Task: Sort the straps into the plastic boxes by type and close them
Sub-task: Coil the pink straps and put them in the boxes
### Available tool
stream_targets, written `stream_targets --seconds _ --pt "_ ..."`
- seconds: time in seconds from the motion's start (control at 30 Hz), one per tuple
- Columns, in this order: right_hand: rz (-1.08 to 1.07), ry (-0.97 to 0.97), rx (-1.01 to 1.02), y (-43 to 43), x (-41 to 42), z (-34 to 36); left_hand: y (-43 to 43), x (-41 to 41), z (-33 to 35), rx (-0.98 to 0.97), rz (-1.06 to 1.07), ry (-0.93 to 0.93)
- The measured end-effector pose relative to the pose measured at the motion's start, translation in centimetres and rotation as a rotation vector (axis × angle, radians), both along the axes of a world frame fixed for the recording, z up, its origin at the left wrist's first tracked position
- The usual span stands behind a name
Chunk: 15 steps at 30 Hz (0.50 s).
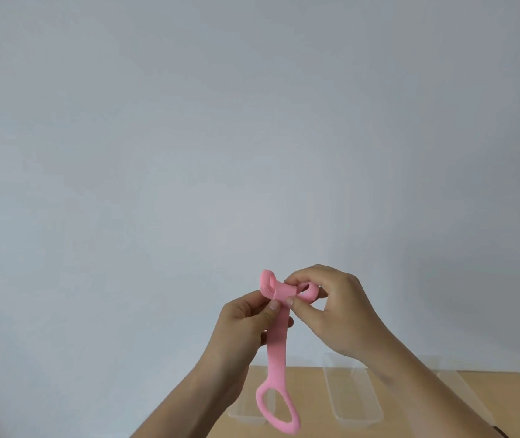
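Pink and finely textured, the strap [278,346] hangs in the air between my two hands, held up in front of a plain grey-blue wall [252,121], at about 6 o'clock in my view and well above the tabletop [304,399].

My left hand [247,314] sits on the 9 o'clock side of the strap. Its thumb and fingers [273,306] are curled in and pinch the band just below the top. The strap's upper end is folded over into a small curl that sticks out toward 11 o'clock.

My right hand [334,314] comes in from the 3 o'clock side. Its thumb and forefinger pinch the folded top of the strap, right against my left fingertips, and a second pink loop shows between its curled fingers. Neither hand is open; both have hold of the same strap.

From the pinch the band drops straight toward 6 o'clock and ends in an oval loop [279,406] that dangles free, in front of the near edge of the tabletop.

On the tan tabletop lie long clear plastic boxes. The middle box [358,406] is at 5 o'clock of the loop. The left box [244,417] is partly hidden behind the loop and my left forearm, and my right forearm crosses another one [460,390] further toward 4 o'clock. I cannot tell whether they have lids attached.
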State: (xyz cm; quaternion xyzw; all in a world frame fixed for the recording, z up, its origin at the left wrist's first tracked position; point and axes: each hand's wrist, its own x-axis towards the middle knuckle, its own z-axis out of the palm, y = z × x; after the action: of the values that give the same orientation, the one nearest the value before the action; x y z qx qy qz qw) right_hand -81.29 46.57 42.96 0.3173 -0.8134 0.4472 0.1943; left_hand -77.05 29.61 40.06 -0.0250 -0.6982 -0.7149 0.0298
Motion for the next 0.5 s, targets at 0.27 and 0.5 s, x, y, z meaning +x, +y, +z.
stream_targets --seconds 0.27,0.5 --pt "-0.162 0.256 0.005 -0.7 0.2 -1.0 -0.7 0.1 0.2 0.013 -0.096 -0.054" --pt "-0.177 0.401 0.057 -1.2 0.2 -1.9 -0.9 -0.1 0.7 0.071 -0.161 -0.047"
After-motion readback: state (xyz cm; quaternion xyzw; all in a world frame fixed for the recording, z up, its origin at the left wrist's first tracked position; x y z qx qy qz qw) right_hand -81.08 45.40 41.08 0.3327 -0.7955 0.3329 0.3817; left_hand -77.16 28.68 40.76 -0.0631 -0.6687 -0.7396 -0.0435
